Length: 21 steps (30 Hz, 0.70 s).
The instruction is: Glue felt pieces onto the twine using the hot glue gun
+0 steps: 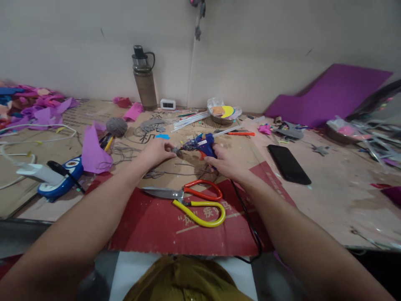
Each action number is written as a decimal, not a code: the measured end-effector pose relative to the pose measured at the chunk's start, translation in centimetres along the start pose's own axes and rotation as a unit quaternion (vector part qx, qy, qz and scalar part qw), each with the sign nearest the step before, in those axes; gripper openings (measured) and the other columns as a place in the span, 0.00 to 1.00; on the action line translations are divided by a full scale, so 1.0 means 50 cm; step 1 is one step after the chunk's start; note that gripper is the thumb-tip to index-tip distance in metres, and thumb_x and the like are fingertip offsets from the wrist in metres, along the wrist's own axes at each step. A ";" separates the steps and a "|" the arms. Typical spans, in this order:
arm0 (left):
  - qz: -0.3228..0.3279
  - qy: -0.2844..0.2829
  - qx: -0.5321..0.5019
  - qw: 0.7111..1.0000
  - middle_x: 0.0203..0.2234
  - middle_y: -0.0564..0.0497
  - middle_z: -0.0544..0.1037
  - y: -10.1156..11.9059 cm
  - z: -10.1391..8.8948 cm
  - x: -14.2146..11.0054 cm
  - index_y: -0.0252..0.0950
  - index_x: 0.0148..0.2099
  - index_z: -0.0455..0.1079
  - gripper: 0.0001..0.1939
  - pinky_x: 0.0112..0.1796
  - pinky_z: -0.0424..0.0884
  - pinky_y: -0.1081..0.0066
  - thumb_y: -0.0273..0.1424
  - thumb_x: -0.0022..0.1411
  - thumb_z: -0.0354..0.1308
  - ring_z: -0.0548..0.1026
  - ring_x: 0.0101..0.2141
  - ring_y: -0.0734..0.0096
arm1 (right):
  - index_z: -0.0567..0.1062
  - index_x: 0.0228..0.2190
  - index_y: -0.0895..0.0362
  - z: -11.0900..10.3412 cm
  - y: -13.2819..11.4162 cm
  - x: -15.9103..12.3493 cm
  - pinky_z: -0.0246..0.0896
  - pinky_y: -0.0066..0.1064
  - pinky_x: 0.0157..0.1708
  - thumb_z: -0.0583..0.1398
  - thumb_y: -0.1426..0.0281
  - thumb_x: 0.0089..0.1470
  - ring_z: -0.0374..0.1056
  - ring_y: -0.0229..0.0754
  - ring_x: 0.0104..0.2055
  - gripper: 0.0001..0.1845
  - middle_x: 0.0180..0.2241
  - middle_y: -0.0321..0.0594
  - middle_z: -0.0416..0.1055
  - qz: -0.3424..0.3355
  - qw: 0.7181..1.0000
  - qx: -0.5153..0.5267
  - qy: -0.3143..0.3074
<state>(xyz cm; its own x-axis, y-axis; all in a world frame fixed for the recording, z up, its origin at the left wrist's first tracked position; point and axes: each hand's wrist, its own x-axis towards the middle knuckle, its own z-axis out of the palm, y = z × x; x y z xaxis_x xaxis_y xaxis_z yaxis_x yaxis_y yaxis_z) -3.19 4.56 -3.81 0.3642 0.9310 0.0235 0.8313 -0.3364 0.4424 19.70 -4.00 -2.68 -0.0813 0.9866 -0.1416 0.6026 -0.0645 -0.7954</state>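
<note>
In my right hand (pixel 227 162) is a blue glue gun (pixel 206 144), its dark nozzle pointing left and a glue stick (pixel 226 131) sticking out at the back. My left hand (pixel 159 151) pinches a small grey piece (pixel 178 151) right at the nozzle; its exact kind is too small to tell. Grey yarn (pixel 156 172) trails over the cardboard below my left hand. Scissors (pixel 183 194) with one red and one yellow handle lie nearer to me, blades to the left. The gun's black cord (pixel 247 213) runs down over the board's front edge.
A phone (pixel 288 164) lies on the right. Farther back stand a water bottle (pixel 144 81), a small white clock (pixel 168 104) and a bowl (pixel 222 119). A yarn ball (pixel 117 126), purple felt (pixel 95 148) and a blue power strip (pixel 61 184) sit on the left.
</note>
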 end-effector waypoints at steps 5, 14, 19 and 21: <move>-0.009 -0.002 0.004 1.000 0.29 0.50 0.79 0.002 -0.002 0.000 0.37 0.40 0.79 0.17 0.31 0.65 0.72 0.39 0.47 0.64 0.73 0.30 0.67 | 0.66 0.44 0.57 0.006 -0.003 0.000 0.59 0.25 0.22 0.53 0.71 0.54 0.63 0.35 0.22 0.14 0.26 0.34 0.69 0.004 1.000 -0.002 -0.001; 0.000 0.001 -0.002 1.000 0.27 0.51 0.79 0.003 -0.002 -0.001 0.37 0.39 0.79 0.16 0.31 0.63 0.72 0.38 0.48 0.64 0.72 0.29 0.68 | 0.66 0.44 0.58 0.009 0.005 0.005 0.58 0.24 0.21 0.53 0.70 0.54 0.61 0.34 0.21 0.14 0.26 0.33 0.67 -0.030 0.999 -0.013 -0.004; 0.009 0.000 -0.005 1.000 0.27 0.51 0.78 0.000 -0.001 0.000 0.36 0.39 0.79 0.17 0.30 0.63 0.72 0.39 0.48 0.64 0.72 0.28 0.69 | 0.67 0.42 0.58 0.010 0.021 0.016 0.59 0.25 0.24 0.53 0.69 0.54 0.64 0.36 0.25 0.13 0.27 0.35 0.68 -0.060 0.998 -0.034 0.006; 0.010 0.000 -0.003 1.000 0.27 0.51 0.78 -0.001 -0.001 0.001 0.36 0.39 0.79 0.16 0.30 0.63 0.72 0.39 0.48 0.63 0.72 0.28 0.69 | 0.67 0.42 0.58 0.011 0.025 0.019 0.60 0.26 0.25 0.54 0.69 0.54 0.65 0.37 0.26 0.12 0.27 0.35 0.68 -0.072 0.997 -0.036 0.014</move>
<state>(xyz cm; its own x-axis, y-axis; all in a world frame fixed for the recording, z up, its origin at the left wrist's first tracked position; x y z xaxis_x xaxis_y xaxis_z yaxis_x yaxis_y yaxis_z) -3.24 4.62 -3.81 0.3809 0.9240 0.0334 0.8210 -0.3546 0.4474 19.94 -3.21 -4.16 -0.1498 0.9886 -0.0118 0.6414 0.0881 -0.7622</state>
